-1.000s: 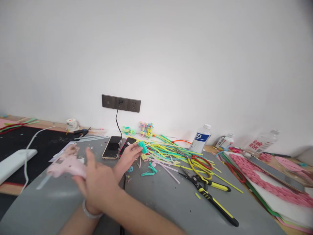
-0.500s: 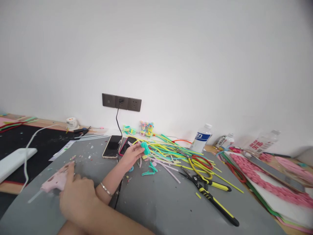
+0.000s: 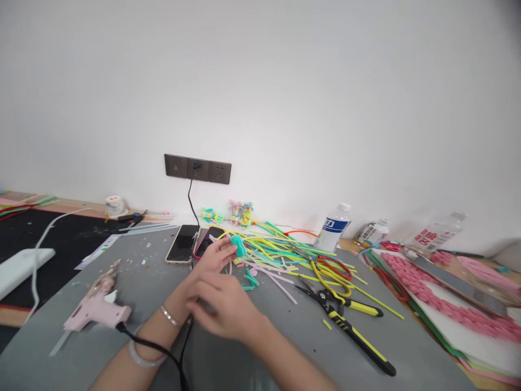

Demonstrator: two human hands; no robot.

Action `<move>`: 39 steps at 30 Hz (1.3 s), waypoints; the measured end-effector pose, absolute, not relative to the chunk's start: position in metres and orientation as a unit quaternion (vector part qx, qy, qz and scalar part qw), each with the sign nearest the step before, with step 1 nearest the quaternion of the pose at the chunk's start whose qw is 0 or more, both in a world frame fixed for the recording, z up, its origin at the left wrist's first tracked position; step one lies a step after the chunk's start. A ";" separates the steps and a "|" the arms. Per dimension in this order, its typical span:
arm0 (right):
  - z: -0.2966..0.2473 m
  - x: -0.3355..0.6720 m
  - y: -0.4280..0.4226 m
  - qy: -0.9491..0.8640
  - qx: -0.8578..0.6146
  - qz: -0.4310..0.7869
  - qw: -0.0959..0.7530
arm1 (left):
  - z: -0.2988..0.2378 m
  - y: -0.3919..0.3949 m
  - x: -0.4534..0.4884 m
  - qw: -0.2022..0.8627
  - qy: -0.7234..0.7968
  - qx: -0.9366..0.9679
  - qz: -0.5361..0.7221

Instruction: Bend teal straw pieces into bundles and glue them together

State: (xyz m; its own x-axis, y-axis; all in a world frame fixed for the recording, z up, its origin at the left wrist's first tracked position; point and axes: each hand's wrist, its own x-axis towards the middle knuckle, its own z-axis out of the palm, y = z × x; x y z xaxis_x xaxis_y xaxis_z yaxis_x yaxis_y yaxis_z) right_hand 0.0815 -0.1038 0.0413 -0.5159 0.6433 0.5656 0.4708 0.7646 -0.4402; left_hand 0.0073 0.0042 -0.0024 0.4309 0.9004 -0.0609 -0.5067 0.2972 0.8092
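Observation:
My left hand [image 3: 217, 254], reaching out over the grey work mat [image 3: 285, 347], pinches a small teal block of pipe cleaner [image 3: 238, 246] between thumb and fingers. My right hand [image 3: 220, 304] hovers just above my left forearm. Its fingers are loosely curled, with a gap between thumb and forefinger and nothing visible in them; motion blurs it slightly. At the left, a pink hot glue gun [image 3: 97, 309] lies on its side on the mat, a clear glue stick poking from its back end. Short bent teal pipe-cleaner pieces [image 3: 250, 279] lie near my left hand.
Yellow, teal and lilac pipe cleaners [image 3: 280, 250] are heaped behind. Pliers [image 3: 345, 320] and scissors [image 3: 331, 274] lie right of centre. Phones [image 3: 183, 244], small pipe-cleaner figures [image 3: 241, 213] and a bottle [image 3: 332, 228] stand or lie towards the wall. The glue gun's black cord [image 3: 152, 343] crosses my left forearm.
My right hand has let go of the glue gun on the mat and moved right, to above my left forearm. My left hand still holds the teal block in about the same place.

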 end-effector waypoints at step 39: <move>-0.004 0.194 -0.053 -0.489 -0.480 0.462 0.563 | 0.005 0.004 0.002 0.724 0.264 0.384 0.509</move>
